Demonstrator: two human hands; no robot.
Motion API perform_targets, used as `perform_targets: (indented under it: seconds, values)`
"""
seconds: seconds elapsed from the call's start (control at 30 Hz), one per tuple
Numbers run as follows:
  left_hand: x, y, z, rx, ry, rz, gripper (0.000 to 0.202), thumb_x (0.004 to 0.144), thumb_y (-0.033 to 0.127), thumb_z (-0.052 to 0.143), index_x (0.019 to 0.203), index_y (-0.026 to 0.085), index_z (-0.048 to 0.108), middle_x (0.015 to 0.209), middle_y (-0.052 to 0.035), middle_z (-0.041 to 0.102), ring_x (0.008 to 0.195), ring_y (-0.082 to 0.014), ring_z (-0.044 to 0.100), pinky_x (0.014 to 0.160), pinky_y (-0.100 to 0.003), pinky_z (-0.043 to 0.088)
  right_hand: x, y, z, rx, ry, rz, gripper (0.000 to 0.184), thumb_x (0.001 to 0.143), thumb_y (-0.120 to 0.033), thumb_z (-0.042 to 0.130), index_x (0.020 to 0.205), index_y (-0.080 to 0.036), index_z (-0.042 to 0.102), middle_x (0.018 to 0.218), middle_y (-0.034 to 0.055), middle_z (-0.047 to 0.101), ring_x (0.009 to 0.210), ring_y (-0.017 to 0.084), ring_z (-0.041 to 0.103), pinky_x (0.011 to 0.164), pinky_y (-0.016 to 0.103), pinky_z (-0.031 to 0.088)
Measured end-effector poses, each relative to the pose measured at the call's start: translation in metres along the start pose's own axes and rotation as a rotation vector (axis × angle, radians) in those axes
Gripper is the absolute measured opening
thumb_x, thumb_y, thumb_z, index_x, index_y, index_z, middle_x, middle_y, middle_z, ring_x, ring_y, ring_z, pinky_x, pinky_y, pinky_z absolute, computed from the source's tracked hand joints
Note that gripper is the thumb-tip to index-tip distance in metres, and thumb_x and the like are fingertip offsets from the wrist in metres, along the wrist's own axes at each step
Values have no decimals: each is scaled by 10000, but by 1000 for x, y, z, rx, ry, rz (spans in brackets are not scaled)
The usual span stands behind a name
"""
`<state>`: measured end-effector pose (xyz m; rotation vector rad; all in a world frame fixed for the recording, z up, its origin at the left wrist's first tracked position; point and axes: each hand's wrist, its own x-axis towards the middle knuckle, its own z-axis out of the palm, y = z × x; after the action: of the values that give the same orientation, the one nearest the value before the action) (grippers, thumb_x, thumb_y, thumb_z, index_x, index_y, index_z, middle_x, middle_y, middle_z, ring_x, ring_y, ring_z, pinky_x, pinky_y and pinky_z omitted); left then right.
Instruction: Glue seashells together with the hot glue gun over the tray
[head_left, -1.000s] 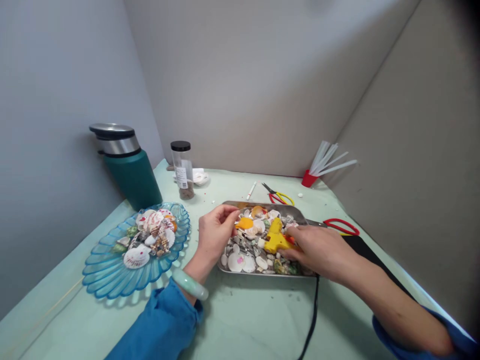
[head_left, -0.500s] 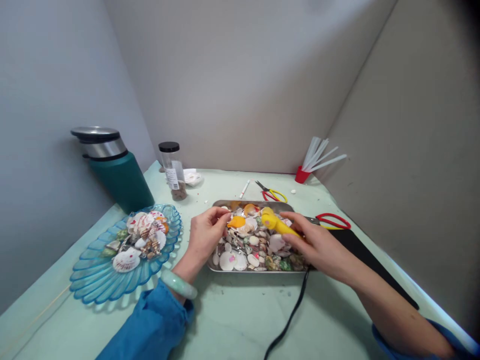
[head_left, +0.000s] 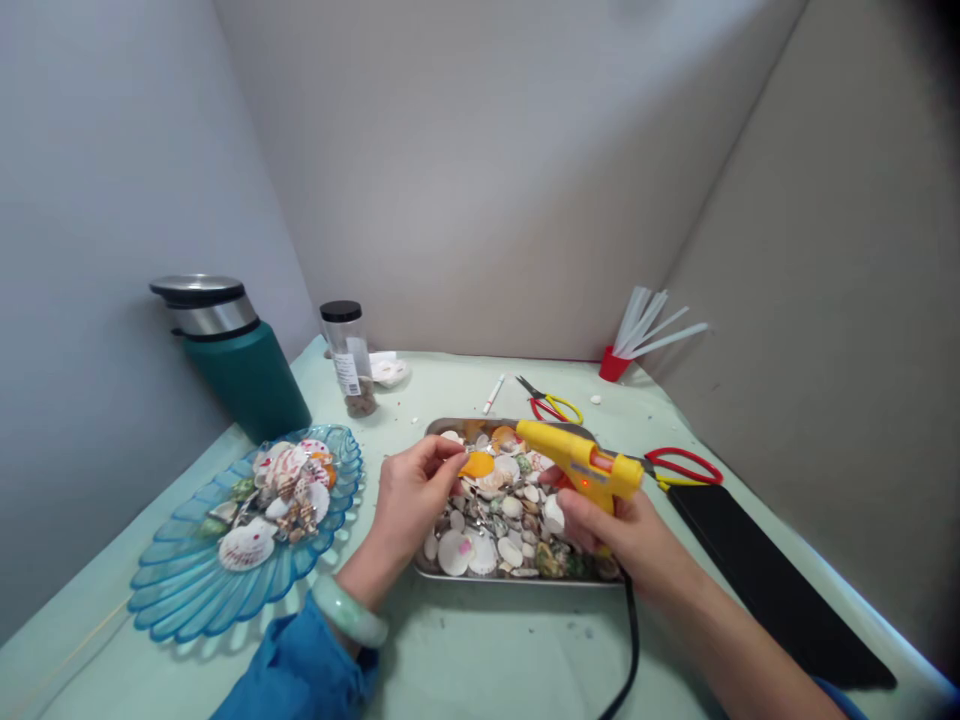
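Observation:
My left hand (head_left: 420,490) hangs over the near-left part of a metal tray (head_left: 517,580), its thumb and fingertips pinched at the edge of a flat orange shell (head_left: 478,465). My right hand (head_left: 619,530) is wrapped round the handle of a yellow hot glue gun (head_left: 577,458). Its nozzle points left, toward the orange shell but apart from it. A small red light glows on its side, and a black cord (head_left: 634,630) runs down from the handle. Mixed seashells (head_left: 510,508) fill the tray beneath both hands.
A blue scalloped glass dish (head_left: 217,600) with shells stands left, beside a green bottle (head_left: 247,370). Behind are a clear jar (head_left: 351,370), a marker (head_left: 494,394) and scissors (head_left: 551,403). At right are red-handled scissors (head_left: 686,466), a black mat (head_left: 780,590) and glue sticks in a red cup (head_left: 614,365).
My right hand has turned the glue gun upright, so its side faces me and its nozzle points left. The orange shell at my left fingertips has tilted slightly. The view has shifted a little.

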<state>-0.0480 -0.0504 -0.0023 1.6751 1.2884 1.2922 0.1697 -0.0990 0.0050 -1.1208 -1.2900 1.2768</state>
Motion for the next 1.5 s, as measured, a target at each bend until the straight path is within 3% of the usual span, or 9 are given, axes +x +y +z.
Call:
perform_targets:
  seconds: [0.1, 0.23, 0.33, 0.47, 0.6, 0.8, 1.03, 1.37, 1.5]
  values:
    - [-4, 3, -1, 191, 32, 190, 118, 833, 242, 563, 824, 164, 652, 618, 2, 649, 526, -111, 604, 529, -198, 458, -2, 3, 0, -213, -58, -9, 341, 766, -444, 677, 997, -193, 680, 607, -13, 555, 501, 106, 456, 455, 224, 394]
    - [-8, 7, -1, 355, 86, 468, 108, 845, 154, 532, 834, 172, 638, 726, -24, 684, 641, -125, 638, 609, -211, 471, -2, 4, -1, -340, -103, -36, 313, 791, -434, 648, 996, -201, 696, 797, 24, 670, 720, 185, 609, 658, 301, 518]
    - [-9, 8, 0, 384, 102, 542, 127, 852, 121, 510, 845, 176, 624, 743, -28, 685, 681, -128, 641, 633, -211, 475, -1, 5, -3, -376, -104, -25, 326, 809, -441, 625, 1033, -211, 687, 866, 36, 698, 821, 225, 644, 747, 350, 539]
    - [-10, 6, 1, 403, 124, 542, 122, 860, 125, 507, 836, 177, 615, 728, -21, 672, 669, -124, 627, 632, -211, 473, -2, 5, -5, -409, -120, -71, 311, 813, -434, 620, 1020, -215, 695, 924, 55, 712, 901, 254, 652, 808, 377, 540]
    - [-10, 6, 1, 405, 138, 538, 127, 852, 105, 510, 830, 172, 616, 738, -26, 678, 676, -123, 631, 636, -206, 472, -3, 5, -5, -488, -134, -65, 303, 811, -441, 614, 965, -198, 709, 855, 53, 714, 935, 280, 649, 799, 376, 544]
    - [-10, 7, 1, 396, 143, 525, 136, 857, 116, 506, 813, 176, 620, 748, -29, 686, 688, -127, 637, 640, -207, 473, -2, 5, -3, -432, -119, -61, 327, 820, -427, 614, 1030, -189, 691, 961, 49, 719, 887, 251, 662, 804, 366, 543]
    - [-10, 6, 1, 385, 137, 543, 153, 870, 126, 486, 817, 185, 618, 751, -28, 681, 696, -128, 633, 647, -212, 479, -4, 4, -4, -476, -128, -57, 307, 812, -429, 616, 990, -197, 710, 925, 62, 723, 973, 283, 647, 816, 371, 544]
    - [-10, 4, 1, 391, 135, 561, 149, 866, 126, 488, 853, 187, 624, 807, -40, 695, 732, -132, 643, 672, -222, 491, -6, 3, -1, -414, -38, -54, 333, 794, -441, 630, 1014, -204, 708, 949, 52, 723, 905, 263, 665, 792, 370, 551]
    - [-10, 4, 1, 390, 122, 565, 130, 855, 125, 512, 845, 180, 629, 784, -37, 698, 712, -128, 648, 655, -213, 493, -5, -1, 0, -443, -70, -76, 326, 800, -434, 626, 1014, -203, 710, 909, 48, 722, 903, 267, 662, 789, 377, 552]
